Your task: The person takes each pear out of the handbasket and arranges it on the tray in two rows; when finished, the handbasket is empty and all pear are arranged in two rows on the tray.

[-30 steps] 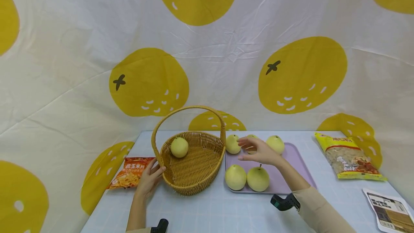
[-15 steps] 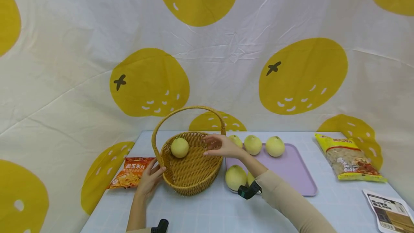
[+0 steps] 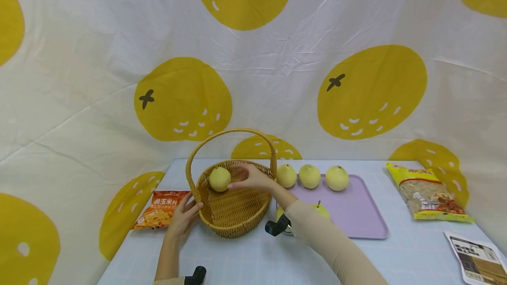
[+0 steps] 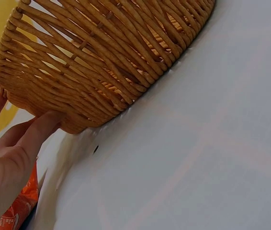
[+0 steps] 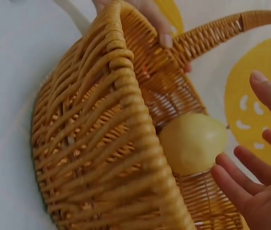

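Observation:
A wicker basket (image 3: 237, 214) with a tall arched handle stands on the table, holding one pale yellow-green pear (image 3: 219, 180). My left hand (image 3: 183, 221) grips the basket's left side, thumb over the rim and fingers against the outer weave, as the left wrist view also shows. Inside the basket's opening, my right hand (image 3: 253, 177) is held with fingers spread beside the pear; it holds nothing. In the right wrist view these fingertips come close to the pear (image 5: 193, 143); whether they touch it I cannot tell.
Right of the basket lies a lilac tray (image 3: 358, 210) with several pears (image 3: 337, 178), the front ones partly hidden by my right arm. An orange snack bag (image 3: 160, 210) is behind my left hand. A yellow packet (image 3: 429, 192) and a white-brown pouch (image 3: 477, 256) lie far right.
My right hand has moved left from above the tray to the pear inside the basket. The left hand and basket have stayed in place.

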Available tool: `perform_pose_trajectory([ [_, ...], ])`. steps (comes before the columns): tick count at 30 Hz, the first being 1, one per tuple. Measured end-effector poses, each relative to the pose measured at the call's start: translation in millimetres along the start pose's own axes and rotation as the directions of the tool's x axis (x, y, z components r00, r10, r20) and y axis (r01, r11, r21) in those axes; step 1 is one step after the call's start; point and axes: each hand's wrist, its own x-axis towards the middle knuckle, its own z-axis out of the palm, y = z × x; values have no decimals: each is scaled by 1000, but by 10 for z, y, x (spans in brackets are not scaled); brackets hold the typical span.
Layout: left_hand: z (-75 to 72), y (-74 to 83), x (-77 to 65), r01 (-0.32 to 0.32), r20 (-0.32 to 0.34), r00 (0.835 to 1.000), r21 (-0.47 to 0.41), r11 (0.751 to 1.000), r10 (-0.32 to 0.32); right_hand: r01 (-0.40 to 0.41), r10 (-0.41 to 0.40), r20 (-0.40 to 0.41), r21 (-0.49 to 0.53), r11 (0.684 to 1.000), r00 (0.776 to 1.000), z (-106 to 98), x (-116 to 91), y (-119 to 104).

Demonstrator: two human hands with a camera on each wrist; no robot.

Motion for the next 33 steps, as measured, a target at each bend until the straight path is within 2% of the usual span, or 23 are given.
perform_pose_trajectory([
  [5, -2, 0, -1, 11, -9, 1000, 3, 1000, -11, -21, 21, -5, -8, 1000, 1000, 135, 154, 22],
  [11, 14, 4, 9, 21, -10, 1000, -7, 1000, -22, -125, 123, -52, -43, 991, 991, 274, 265, 44],
  [18, 29, 11, 33, 29, -7, 1000, -1, 1000, -29, -143, 127, -126, -129, 981, 984, 342, 351, 91],
  [22, 30, 13, 43, 32, -13, 999, -2, 999, -32, -156, 132, -165, -145, 977, 977, 347, 365, 109],
  [29, 16, 6, 34, 27, -10, 1000, -3, 1000, -27, -238, 227, -122, -77, 968, 966, 346, 350, 163],
  [33, 8, 17, 25, 34, -3, 999, -19, 999, -34, -236, 229, -95, -72, 969, 969, 359, 352, 177],
])
